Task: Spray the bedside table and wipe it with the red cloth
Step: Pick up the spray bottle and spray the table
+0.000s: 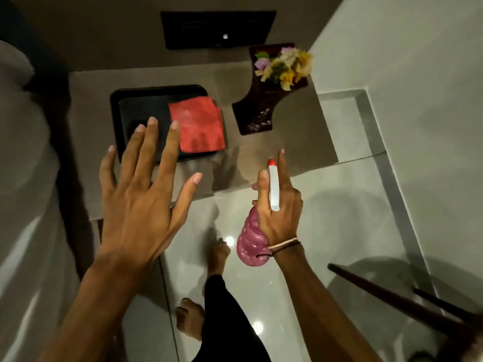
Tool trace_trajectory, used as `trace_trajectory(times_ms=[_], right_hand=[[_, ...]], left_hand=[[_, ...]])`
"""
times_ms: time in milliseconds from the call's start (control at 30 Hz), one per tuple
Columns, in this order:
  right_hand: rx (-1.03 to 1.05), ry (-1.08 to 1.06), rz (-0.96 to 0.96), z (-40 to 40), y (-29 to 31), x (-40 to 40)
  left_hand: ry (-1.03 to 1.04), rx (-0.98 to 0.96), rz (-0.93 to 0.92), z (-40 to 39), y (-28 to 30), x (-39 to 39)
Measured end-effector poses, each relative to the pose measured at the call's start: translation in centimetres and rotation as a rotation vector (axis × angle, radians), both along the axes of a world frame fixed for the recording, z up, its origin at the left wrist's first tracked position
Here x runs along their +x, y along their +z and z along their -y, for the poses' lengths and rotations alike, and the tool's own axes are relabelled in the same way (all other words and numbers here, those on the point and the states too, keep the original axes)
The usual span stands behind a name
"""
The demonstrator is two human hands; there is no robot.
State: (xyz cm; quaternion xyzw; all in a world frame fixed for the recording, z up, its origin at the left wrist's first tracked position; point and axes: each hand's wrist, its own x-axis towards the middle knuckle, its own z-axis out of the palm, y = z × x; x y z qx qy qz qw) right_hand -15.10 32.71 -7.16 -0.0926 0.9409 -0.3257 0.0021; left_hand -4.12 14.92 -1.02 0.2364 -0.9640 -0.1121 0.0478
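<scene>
The red cloth (pixel 196 124) lay folded on a black tray (pixel 122 100) on the worktop (pixel 295 142), untouched. The left hand (pixel 141 202) hovered spread wide and empty, hiding the tray's near corner. The right hand (pixel 278 207) gripped a pink spray bottle (pixel 248 241), mostly covered, with no label readable.

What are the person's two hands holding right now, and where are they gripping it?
The right hand grips the pink spray bottle at its neck, under the white spray head. The left hand is open, holding nothing.
</scene>
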Motion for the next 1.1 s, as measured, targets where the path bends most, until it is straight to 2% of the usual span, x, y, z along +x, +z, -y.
trace_trajectory(times_ms=[200,333,433,633,833,1100], right_hand=[[-0.005,-0.089,-0.019,0.3,-0.2,-0.5],[0.004,-0.076,0.032,0.9,-0.9,-1.0],[0.006,-0.067,0.000,1.8,-0.9,-1.0],[-0.112,0.105,-0.093,5.0,-0.4,-1.0],[-0.289,0.269,-0.160,12.8,1.1,-3.1],[-0.468,0.426,-0.074,26.1,2.0,-5.8]], left_hand=[[-0.052,-0.017,0.000,-0.6,-1.1,-1.0],[-0.050,-0.028,-0.017,0.4,-1.6,-1.8],[-0.021,-0.028,-0.020,1.4,-1.6,-2.2],[0.046,-0.035,0.006,4.0,-1.8,-1.4],[0.164,-0.065,0.078,8.5,-1.3,0.3],[0.367,-0.158,0.073,13.6,-0.8,2.8]])
